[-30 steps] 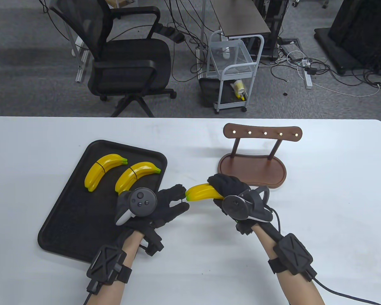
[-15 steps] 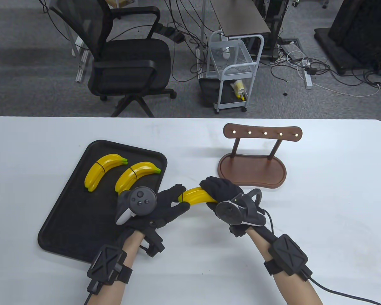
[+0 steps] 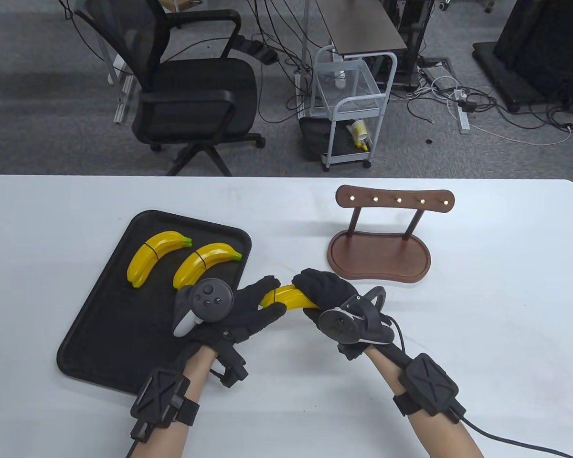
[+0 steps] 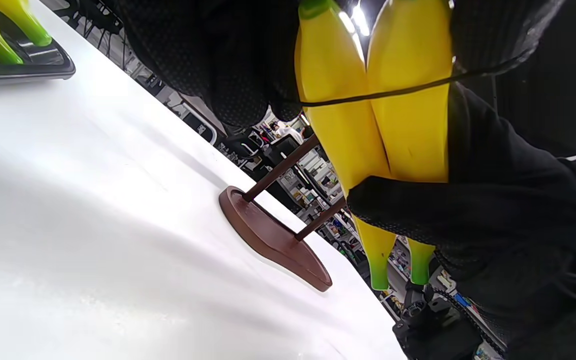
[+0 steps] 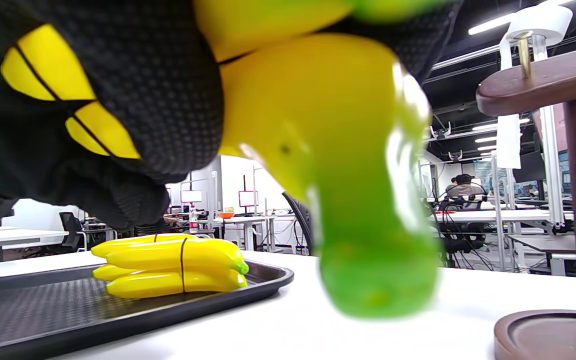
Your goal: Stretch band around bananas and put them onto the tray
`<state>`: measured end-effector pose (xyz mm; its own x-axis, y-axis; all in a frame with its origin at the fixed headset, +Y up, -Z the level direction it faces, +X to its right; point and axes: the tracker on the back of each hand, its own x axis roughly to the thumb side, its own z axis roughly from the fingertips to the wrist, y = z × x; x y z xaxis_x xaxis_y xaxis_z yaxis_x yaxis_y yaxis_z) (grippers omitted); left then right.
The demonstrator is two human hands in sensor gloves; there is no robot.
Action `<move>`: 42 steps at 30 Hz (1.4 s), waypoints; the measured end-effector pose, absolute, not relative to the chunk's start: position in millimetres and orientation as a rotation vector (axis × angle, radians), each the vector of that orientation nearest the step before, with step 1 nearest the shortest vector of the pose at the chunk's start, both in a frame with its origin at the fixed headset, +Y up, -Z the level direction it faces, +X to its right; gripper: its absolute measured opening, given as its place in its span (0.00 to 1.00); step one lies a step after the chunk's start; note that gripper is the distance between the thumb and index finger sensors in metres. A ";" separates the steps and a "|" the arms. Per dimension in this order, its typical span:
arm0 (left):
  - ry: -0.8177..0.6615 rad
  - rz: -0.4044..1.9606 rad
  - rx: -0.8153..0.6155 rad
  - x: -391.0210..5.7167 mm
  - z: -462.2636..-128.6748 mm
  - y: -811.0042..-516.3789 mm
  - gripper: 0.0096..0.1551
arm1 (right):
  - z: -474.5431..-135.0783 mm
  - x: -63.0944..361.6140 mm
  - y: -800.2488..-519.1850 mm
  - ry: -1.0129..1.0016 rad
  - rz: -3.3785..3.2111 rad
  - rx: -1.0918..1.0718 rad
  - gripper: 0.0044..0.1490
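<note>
My right hand [image 3: 322, 291] grips a pair of yellow toy bananas [image 3: 289, 296] just right of the black tray [image 3: 100, 343]. My left hand [image 3: 255, 305] has its fingers spread around the bananas' left end, stretching a thin black band [image 4: 368, 97] across both of them. In the right wrist view the bananas' green tips [image 5: 375, 260] fill the middle and the band lines [image 5: 48, 82] show between my gloved fingers. Two banded banana bundles [image 3: 153, 255] [image 3: 201, 265] lie on the tray's far half.
A brown wooden stand [image 3: 379, 253] with a pegged top rail [image 3: 395, 199] sits right of my hands. Beyond the table's far edge are an office chair [image 3: 191, 81] and a small white cart [image 3: 351, 109]. Cables trail from both wrists.
My right hand has carried the bananas leftward, pushing their end between my left hand's fingers and into the band. The left hand has stayed in place.
</note>
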<state>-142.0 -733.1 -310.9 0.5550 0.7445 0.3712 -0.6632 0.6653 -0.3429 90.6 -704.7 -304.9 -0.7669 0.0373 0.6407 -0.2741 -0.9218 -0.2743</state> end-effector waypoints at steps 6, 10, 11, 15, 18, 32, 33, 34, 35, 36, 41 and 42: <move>-0.520 0.818 -0.171 -140.2 -310.5 -733.6 0.51 | -300.0 83.4 -705.5 -0.543 2.753 1.025 0.45; -0.506 0.823 -0.150 -140.0 -310.5 -733.4 0.50 | -299.9 82.8 -706.1 -0.532 2.750 1.023 0.45; -0.502 0.836 -0.147 -139.6 -310.0 -733.4 0.50 | -300.1 82.9 -706.3 -0.531 2.751 1.023 0.45; -0.484 0.832 -0.124 -139.2 -309.9 -733.0 0.50 | -300.1 83.8 -705.7 -0.532 2.752 1.020 0.45; -0.477 0.832 -0.119 -139.9 -310.1 -732.7 0.49 | -300.4 84.3 -705.0 -0.515 2.758 1.023 0.46; -0.477 0.845 -0.073 -153.0 -311.9 -725.3 0.49 | -317.1 105.8 -699.4 -0.194 2.556 0.972 0.50; -0.473 0.837 -0.066 -154.3 -312.2 -724.5 0.49 | -319.3 108.0 -699.9 -0.171 2.537 0.956 0.50; -0.470 0.828 -0.063 -155.0 -312.4 -724.2 0.49 | -319.9 108.7 -700.1 -0.166 2.532 0.950 0.50; -0.468 0.818 -0.057 -155.8 -312.4 -723.8 0.49 | -321.9 110.4 -700.9 -0.150 2.519 0.938 0.50; -0.467 0.812 -0.051 -156.5 -312.6 -723.6 0.49 | -323.6 112.1 -702.0 -0.130 2.503 0.924 0.50; -0.482 0.810 -0.043 -157.7 -313.1 -723.0 0.49 | -330.4 117.6 -707.8 -0.030 2.406 0.867 0.53; -0.483 0.810 -0.040 -157.7 -313.1 -723.0 0.49 | -331.4 118.5 -708.7 -0.024 2.387 0.857 0.53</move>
